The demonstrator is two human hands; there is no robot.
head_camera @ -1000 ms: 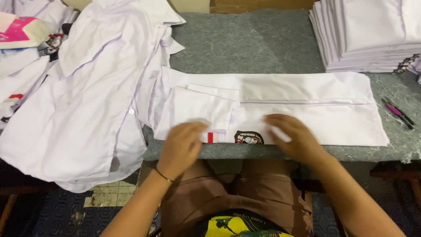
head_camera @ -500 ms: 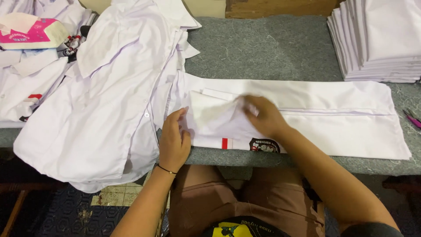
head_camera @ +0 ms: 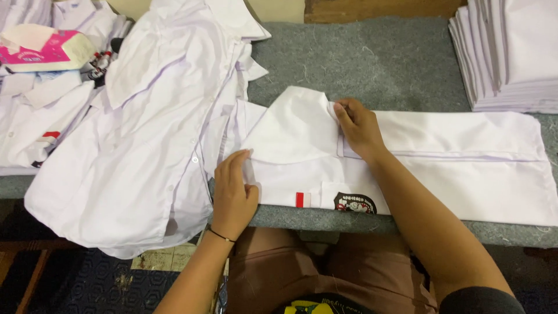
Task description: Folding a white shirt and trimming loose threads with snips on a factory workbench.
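Note:
A white shirt (head_camera: 465, 157) lies folded lengthwise across the grey table (head_camera: 383, 64), with a red patch and a dark round badge on its near edge. My left hand (head_camera: 233, 189) grips the shirt's left end at the table's front edge. My right hand (head_camera: 357, 128) pinches a fold of the shirt's sleeve part, lifted and turned over toward the back. Both hands hold cloth of the same shirt.
A loose heap of white shirts (head_camera: 145, 128) spreads over the table's left side and hangs off the front. A neat stack of folded white shirts (head_camera: 511, 52) stands at the back right. A pink packet (head_camera: 46, 52) lies at the far left.
My right hand has carried the shirt's fold up and away from me, over the shirt. My left hand slid down to the shirt's left end. The view shifted slightly right.

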